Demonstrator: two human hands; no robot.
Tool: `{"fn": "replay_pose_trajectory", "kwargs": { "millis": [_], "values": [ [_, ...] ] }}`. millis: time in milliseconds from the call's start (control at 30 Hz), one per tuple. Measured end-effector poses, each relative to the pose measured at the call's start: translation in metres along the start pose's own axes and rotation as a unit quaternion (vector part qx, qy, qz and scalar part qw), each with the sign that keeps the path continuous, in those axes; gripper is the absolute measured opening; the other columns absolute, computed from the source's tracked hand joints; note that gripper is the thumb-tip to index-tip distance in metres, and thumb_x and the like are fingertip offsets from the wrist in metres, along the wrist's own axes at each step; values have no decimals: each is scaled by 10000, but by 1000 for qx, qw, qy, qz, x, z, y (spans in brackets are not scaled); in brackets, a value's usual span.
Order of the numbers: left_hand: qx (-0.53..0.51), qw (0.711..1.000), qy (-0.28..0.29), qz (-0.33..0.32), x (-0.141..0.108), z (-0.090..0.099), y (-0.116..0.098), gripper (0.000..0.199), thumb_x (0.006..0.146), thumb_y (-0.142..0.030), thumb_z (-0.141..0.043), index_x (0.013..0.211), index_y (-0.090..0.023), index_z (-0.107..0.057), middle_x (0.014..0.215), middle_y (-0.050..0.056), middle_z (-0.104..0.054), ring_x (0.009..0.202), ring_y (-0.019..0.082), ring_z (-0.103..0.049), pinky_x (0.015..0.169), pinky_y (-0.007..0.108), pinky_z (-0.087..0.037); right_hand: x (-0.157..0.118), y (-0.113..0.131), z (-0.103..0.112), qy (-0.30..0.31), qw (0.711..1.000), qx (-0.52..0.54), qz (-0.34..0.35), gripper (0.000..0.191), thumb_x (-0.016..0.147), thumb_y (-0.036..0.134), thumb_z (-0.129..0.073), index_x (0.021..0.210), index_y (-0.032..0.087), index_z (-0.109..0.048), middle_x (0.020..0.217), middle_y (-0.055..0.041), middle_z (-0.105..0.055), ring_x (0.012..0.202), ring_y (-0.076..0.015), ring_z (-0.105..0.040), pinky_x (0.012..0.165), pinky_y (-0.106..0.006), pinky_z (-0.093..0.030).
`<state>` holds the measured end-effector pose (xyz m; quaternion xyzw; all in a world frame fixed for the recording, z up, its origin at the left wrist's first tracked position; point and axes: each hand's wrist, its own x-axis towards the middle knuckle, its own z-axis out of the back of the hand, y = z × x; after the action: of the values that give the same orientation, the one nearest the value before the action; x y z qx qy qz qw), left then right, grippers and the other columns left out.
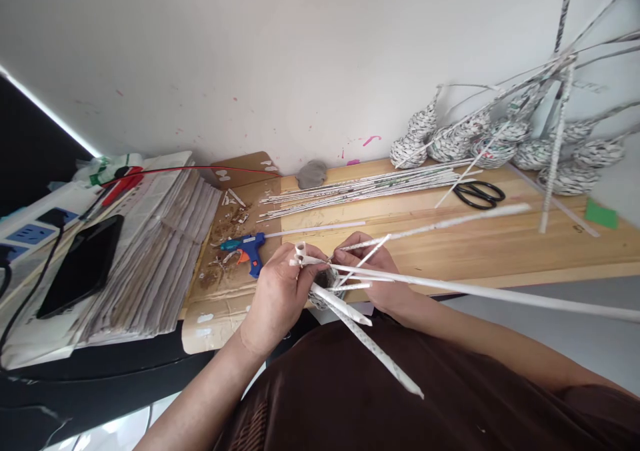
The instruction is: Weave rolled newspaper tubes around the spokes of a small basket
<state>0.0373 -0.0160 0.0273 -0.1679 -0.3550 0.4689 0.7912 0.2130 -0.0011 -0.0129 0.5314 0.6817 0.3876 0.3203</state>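
Close to my body, at the table's front edge, is a small woven paper piece (327, 297) with rolled paper tubes (385, 354) sticking out of it on several sides. My left hand (283, 281) is closed around its left side, thumb pressed near the rim. My right hand (373, 264) pinches a paper tube at the far right side of the rim. One long white tube (480, 294) runs from the piece out past the right edge of the view. Part of the woven body is hidden behind my fingers and the tubes.
A blue glue gun (253, 251) lies on cardboard to the left. Behind my hands rest a bundle of thin paper tubes (360, 187) and black-handled scissors (480, 195). Woven gourd shapes (413, 145) stand at back right. A newspaper stack (165, 271) carries a phone (83, 264).
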Motion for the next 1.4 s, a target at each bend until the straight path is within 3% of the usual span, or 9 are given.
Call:
{"fn": "replay_pose_trajectory", "kwargs": {
  "millis": [133,267,367,600,833,933,1067,1300,1400],
  "values": [
    [12,1000,6,17,-2,-1,0,105,979,-208,-579,929,-212,-671,900,24,-717,887,182,-645,818,303,-493,-9,-5,3,-27,999,-6,23,295,785,377,-816,778,212,-571,688,22,-702,569,-130,-641,553,-265,-523],
    [34,999,-6,40,-3,-2,-1,126,981,-221,-561,924,-210,-672,859,28,-707,828,183,-654,775,303,-502,-12,-4,11,-22,991,-116,59,233,747,316,-839,766,207,-634,789,-13,-723,718,-166,-674,663,-294,-544],
    [39,999,-16,35,-3,-3,-1,124,975,-232,-571,917,-212,-678,839,26,-711,805,180,-670,762,297,-509,-10,-2,15,-15,982,-179,59,180,739,292,-836,787,199,-690,761,-14,-701,708,-173,-658,639,-293,-526],
    [47,997,-45,44,-6,1,-7,72,902,-164,-656,875,-211,-703,795,7,-730,753,161,-690,724,266,-516,-9,13,11,45,990,-130,21,245,687,389,-871,751,198,-731,709,-26,-710,658,-190,-666,588,-307,-527],
    [74,996,-42,-14,-7,4,-11,124,904,-128,-617,864,-198,-712,773,22,-723,730,168,-677,661,266,-499,-15,16,-2,4,997,-79,21,290,708,352,-878,887,201,-707,769,-18,-717,681,-164,-667,615,-290,-534],
    [35,999,-33,25,-8,3,-11,123,927,-175,-611,865,-206,-712,773,23,-721,723,166,-678,664,267,-505,-17,10,-2,-3,994,-103,38,228,763,362,-833,828,202,-685,726,-14,-686,643,-157,-635,563,-278,-499],
    [-16,996,-44,80,-10,0,-9,139,948,-220,-604,843,-202,-693,781,20,-708,727,154,-673,683,263,-505,-20,6,-1,7,985,-149,83,190,811,346,-780,781,202,-659,755,-24,-685,671,-159,-630,611,-290,-505],
    [3,995,-68,68,-11,-3,-7,126,960,-207,-578,853,-208,-645,783,13,-692,733,152,-665,708,262,-512,-22,1,1,27,983,-149,104,186,903,346,-696,807,208,-618,984,-72,-735,848,-191,-695,734,-329,-560],
    [-25,995,-63,72,-10,-2,-6,118,951,-217,-596,867,-206,-677,820,22,-719,753,153,-680,708,256,-525,-21,-3,4,30,985,-143,96,165,912,350,-692,854,207,-636,981,-68,-737,831,-186,-702,735,-333,-568]
  ]
}}
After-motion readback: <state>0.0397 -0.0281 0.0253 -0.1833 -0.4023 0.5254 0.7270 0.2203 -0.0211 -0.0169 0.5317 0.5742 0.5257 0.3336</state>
